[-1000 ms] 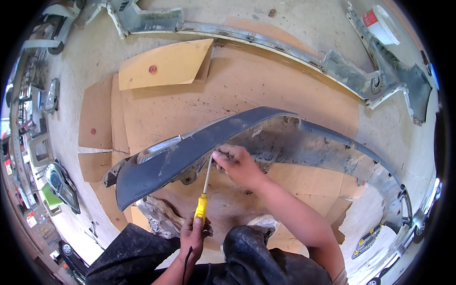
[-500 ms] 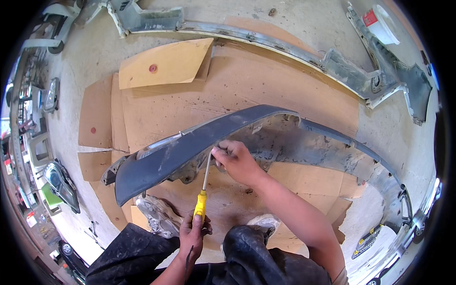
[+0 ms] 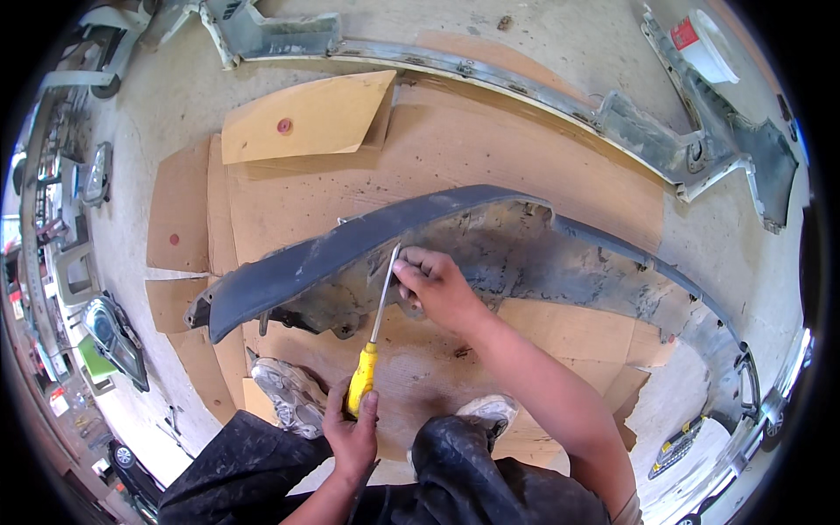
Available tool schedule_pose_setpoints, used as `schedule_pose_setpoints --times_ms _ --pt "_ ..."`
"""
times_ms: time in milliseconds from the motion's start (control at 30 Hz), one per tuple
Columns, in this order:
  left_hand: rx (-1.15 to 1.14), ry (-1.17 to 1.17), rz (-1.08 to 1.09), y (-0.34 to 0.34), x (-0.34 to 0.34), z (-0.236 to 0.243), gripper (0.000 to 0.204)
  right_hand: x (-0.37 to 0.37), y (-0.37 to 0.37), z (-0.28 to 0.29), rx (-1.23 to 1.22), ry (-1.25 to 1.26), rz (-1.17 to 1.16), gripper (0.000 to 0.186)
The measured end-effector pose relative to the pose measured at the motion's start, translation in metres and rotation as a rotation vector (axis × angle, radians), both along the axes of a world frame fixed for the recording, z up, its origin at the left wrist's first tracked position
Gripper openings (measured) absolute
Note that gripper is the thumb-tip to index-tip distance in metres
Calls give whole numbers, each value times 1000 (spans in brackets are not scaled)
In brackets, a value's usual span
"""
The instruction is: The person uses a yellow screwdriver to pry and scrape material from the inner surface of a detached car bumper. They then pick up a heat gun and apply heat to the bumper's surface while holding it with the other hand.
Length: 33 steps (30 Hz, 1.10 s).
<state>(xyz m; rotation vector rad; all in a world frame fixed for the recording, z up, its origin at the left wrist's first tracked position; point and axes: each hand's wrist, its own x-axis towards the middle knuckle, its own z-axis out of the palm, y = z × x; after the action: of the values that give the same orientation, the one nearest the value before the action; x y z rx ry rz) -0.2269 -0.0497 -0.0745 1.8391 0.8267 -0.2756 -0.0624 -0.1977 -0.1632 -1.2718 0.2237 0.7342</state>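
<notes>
A long dark bumper [image 3: 341,254] with a grey, dirt-marked inner face lies curved across the cardboard in front of me. My left hand [image 3: 352,429] is wrapped round the yellow handle of a screwdriver [image 3: 361,378]. Its metal shaft slants up to the bumper's inner side, with the tip near the lower edge of the dark outer strip. Beside that tip is my right hand [image 3: 434,284], fingers curled and thumb pressed in against the bumper's inside. What those fingers grip, if anything, is hidden.
Flattened cardboard [image 3: 525,175] covers the floor under the bumper. Beyond it lies another long bumper [image 3: 464,66], with a white bucket [image 3: 703,48] at far right. Headlights [image 3: 114,337] and other car parts line the left side. My shoes [image 3: 287,394] stand close below the bumper.
The bumper has tipped, its left end rising and showing more of the inner side. The screwdriver's handle has shifted slightly left and down, and my left hand's grip has turned.
</notes>
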Motion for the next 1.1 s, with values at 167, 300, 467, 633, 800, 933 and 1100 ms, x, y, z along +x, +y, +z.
schedule_pose_setpoints --times_ms 167,300,467,633,800,933,1100 --pt "220 -96 -156 10 -5 -7 35 -1 -5 2 -674 -683 -81 16" --pt "357 -178 -271 14 -2 -6 40 5 -14 14 -899 -864 40 19" --pt "440 -180 -318 12 4 -2 49 22 -19 10 -998 -735 249 19" --pt "599 -207 -440 15 14 1 50 32 -20 2 -942 -745 216 23" --pt "632 -184 -498 20 21 3 47 34 -19 -1 -845 -690 212 23" --pt "510 -226 -448 24 24 1 45 33 -18 -4 -816 -712 187 23" --pt "-232 175 8 29 23 5 40 35 -19 9 -824 -643 228 22"
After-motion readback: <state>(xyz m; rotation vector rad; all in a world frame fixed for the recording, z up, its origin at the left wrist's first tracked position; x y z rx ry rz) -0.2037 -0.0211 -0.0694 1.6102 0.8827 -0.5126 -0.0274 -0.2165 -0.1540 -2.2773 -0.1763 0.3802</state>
